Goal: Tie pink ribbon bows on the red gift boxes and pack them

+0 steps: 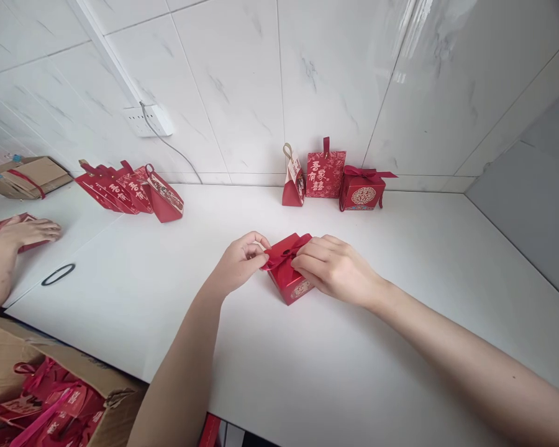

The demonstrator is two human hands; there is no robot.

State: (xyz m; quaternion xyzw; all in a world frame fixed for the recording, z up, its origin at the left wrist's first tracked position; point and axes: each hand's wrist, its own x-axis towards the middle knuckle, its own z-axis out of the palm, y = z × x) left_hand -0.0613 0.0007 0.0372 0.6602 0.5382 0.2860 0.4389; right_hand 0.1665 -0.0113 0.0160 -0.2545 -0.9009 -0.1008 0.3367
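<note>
Pinching ribbon (282, 253) atop red gold-patterned box (287, 287): left hand (237, 266), right hand (338, 268)

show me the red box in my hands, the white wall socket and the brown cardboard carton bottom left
small red paper box with ribbon (291, 287), head view, lower front face
white plastic wall socket (151, 120), head view, front plate
brown cardboard carton (4, 363), head view, top flap
</note>
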